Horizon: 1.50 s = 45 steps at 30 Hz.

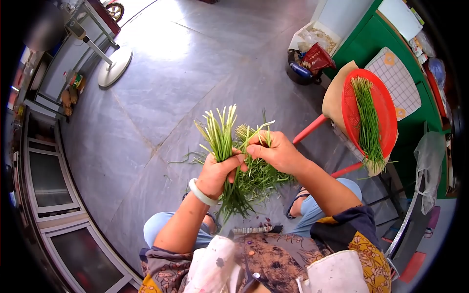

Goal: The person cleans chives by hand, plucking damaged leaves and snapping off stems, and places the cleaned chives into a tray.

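Green, pale-ended stalks (223, 141); bright red basin (349, 115)

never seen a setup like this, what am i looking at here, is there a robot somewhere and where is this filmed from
No robot shows here, just a person working with two bare hands. The single picture comes from a camera worn on that person's head, looking forward and down, so their arms reach away from you.

The left hand holds a bunch of green stalks, pale ends up. The right hand, beside it, pinches a few thin stalks between thumb and fingers.

Below, on the grey floor, lies a loose green pile. Off to the right, a red tray holds another bundle.
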Each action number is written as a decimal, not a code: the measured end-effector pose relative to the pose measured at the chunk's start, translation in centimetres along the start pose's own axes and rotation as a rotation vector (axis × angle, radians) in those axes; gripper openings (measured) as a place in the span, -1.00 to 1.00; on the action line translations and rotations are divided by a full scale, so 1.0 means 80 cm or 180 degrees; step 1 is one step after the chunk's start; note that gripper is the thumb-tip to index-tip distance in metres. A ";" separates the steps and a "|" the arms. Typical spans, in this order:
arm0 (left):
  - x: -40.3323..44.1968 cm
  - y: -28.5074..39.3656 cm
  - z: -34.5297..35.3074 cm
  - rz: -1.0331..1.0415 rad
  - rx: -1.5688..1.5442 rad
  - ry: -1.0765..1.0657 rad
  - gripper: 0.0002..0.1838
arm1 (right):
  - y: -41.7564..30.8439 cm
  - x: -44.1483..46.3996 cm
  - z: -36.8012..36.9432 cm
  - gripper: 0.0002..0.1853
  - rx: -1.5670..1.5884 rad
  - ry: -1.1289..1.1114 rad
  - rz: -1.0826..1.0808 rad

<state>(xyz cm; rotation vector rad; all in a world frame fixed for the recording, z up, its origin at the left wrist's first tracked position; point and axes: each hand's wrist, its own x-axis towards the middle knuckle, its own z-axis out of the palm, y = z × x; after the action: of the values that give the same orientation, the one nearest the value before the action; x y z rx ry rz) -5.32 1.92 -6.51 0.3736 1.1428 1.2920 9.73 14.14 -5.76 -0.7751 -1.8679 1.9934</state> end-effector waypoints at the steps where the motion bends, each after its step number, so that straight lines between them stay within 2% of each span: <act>1: -0.001 0.001 0.002 0.0015 -0.0026 -0.0004 -0.89 | 0.003 0.001 -0.001 -0.88 -0.0201 0.0062 -0.0262; 4: -0.003 0.001 0.005 0.0052 -0.0088 0.0008 -0.91 | -0.009 -0.007 -0.005 -0.89 -0.0769 0.0325 -0.0143; 7: -0.002 -0.006 0.004 0.0067 -0.0074 0.0033 -0.89 | 0.002 -0.007 -0.006 -0.90 -0.1045 0.0507 -0.0482; 11: 0.001 -0.007 0.004 -0.0031 0.0013 0.0004 -0.89 | 0.008 0.001 -0.016 -0.90 -0.0212 0.0825 -0.0271; 15: -0.001 -0.003 0.008 -0.0097 -0.0222 0.0122 -0.89 | 0.002 0.006 -0.033 -0.86 0.0101 0.0963 -0.0355; 19: -0.006 0.002 -0.001 -0.0181 -0.0573 0.0048 -0.86 | 0.004 0.009 -0.051 -0.84 -0.0157 0.1424 -0.0173; 23: -0.010 0.003 -0.009 -0.0199 -0.0655 0.0118 -0.84 | 0.004 -0.004 -0.054 -0.83 -0.1110 0.0242 0.0168; 24: -0.011 0.003 -0.010 -0.0200 -0.0682 0.0123 -0.84 | 0.008 -0.007 -0.044 -0.76 -0.1312 0.0190 -0.0050; 26: -0.011 0.003 -0.011 -0.0214 -0.0711 0.0105 -0.83 | 0.010 -0.010 -0.027 -0.77 -0.1292 0.0333 -0.0169; 32: -0.003 -0.004 -0.004 -0.0277 -0.0644 -0.0178 -0.84 | -0.022 -0.012 0.014 -0.84 0.1178 0.0369 0.0471; 34: 0.000 -0.008 0.002 -0.0348 -0.0582 -0.0290 -0.84 | -0.021 -0.012 0.017 -0.88 0.1186 0.0431 0.0331; 38: 0.004 -0.011 0.006 -0.0035 -0.0341 -0.0250 -0.82 | -0.015 -0.011 0.016 -0.87 0.1155 0.0420 0.0174; 41: 0.005 -0.013 0.009 -0.0055 -0.0161 -0.0075 -0.82 | -0.017 -0.014 0.016 -0.86 0.1089 0.0345 0.0078; 45: 0.005 -0.011 0.006 -0.0110 -0.0305 -0.0162 -0.84 | -0.026 -0.016 0.015 -0.85 0.1009 0.0327 0.0111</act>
<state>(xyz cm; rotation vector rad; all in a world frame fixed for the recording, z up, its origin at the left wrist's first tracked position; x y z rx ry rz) -4.48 2.18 -7.14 0.3131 1.0365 1.2947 9.78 12.68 -3.43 -0.8029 -1.4425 2.1545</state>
